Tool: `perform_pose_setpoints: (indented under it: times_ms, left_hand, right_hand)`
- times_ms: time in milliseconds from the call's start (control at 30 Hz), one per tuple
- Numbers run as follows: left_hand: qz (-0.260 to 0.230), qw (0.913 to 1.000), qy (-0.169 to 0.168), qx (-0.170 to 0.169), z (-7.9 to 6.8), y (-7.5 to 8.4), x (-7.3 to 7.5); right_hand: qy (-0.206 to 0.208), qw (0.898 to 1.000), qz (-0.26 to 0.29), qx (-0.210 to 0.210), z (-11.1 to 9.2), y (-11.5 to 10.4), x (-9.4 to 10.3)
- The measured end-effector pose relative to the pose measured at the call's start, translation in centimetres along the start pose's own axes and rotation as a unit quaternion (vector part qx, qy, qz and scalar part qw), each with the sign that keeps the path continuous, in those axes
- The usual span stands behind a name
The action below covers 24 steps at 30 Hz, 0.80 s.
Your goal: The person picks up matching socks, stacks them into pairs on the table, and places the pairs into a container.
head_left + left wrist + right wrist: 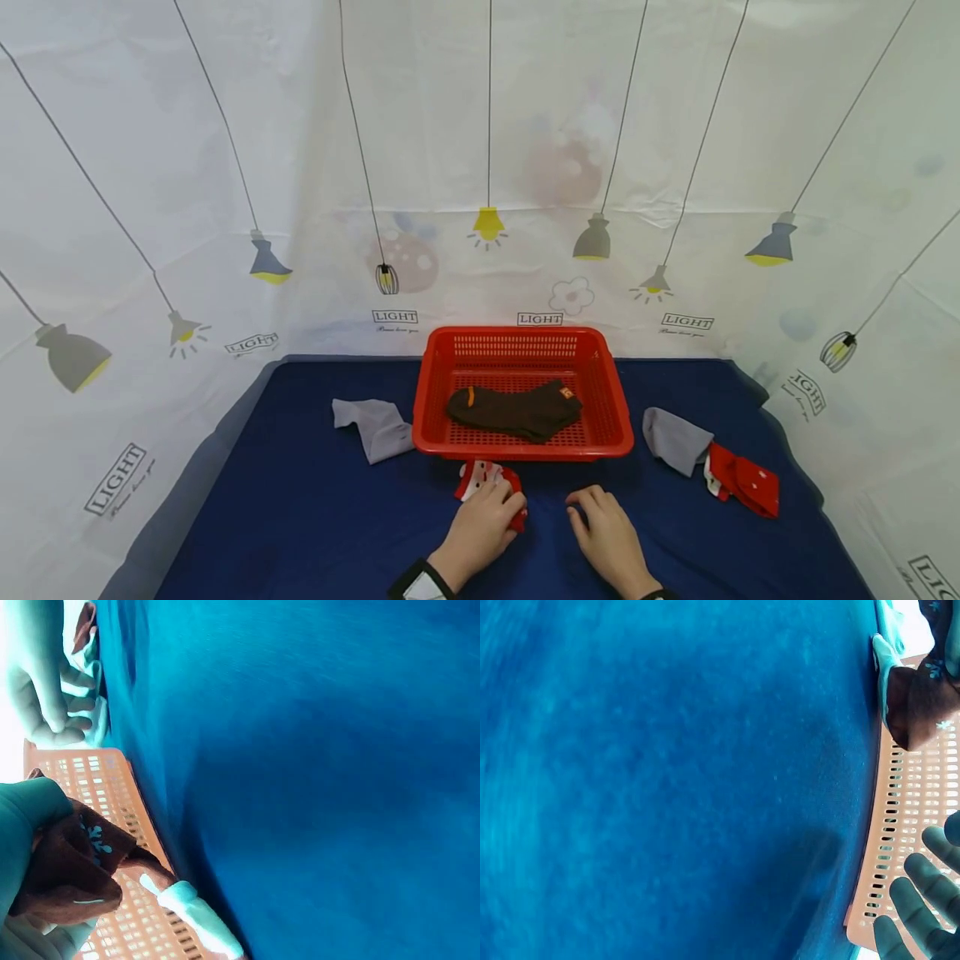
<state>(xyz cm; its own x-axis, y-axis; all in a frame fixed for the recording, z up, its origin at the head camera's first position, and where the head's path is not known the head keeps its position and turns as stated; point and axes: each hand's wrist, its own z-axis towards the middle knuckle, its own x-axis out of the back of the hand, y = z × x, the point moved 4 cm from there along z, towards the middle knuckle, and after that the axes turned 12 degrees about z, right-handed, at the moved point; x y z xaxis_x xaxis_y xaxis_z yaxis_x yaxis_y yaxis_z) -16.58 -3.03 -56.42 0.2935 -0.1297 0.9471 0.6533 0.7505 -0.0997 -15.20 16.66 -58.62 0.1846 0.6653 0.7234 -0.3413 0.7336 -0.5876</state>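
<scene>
Head view showed the left hand [483, 523] with its fingers curled round a red sock [477, 472], just on the near side of the basket [522, 452] and left of its middle. The right hand [609, 533] lay apart to the right, fingers loosely bent and holding nothing. From the left wrist, the sock looked bunched, with a pale end hanging free; that end could have caught on the basket's near wall or pulled the fold loose, since only one hand secured it. A push against the basket might have slid it over the cloth [315, 525] and shifted the brown socks [517, 410] inside. On the right, a grey sock [675, 440] touched a second red sock [753, 486], so a careless grasp could have dragged both. Left of the basket, another grey sock [378, 429] lay close enough to be nudged.
</scene>
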Motion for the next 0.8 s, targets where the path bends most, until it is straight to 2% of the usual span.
perform_pose_setpoints:
  times_ms: [100, 267, 467, 600, 800]
  left_hand:
    - [0.001, 0.9998, 0.009, -0.018, 0.6, 0.7, 0.0]
    - [0.006, 0.9988, 0.009, -0.048, 1.5, 1.9, 0.0]
    - [0.008, 0.997, 0.032, -0.069, 1.7, 2.9, -0.1]
    - [0.011, 0.9982, 0.005, -0.059, 1.5, 2.7, -0.5]
    - [-0.001, 0.9988, -0.042, -0.026, 0.9, 1.7, -0.9]
  right_hand:
    - [0.014, 1.0, -0.003, 0.013, 0.0, 0.2, 0.2]
    - [0.016, 1.0, 0.001, 0.001, 0.1, 0.4, 0.8]
    - [0.028, 1.0, -0.001, 0.005, 0.1, 0.7, 1.2]
    - [0.029, 1.0, -0.001, 0.007, 0.2, 1.0, 1.2]
    - [0.027, 0.999, -0.011, 0.014, 0.6, 1.1, 1.1]
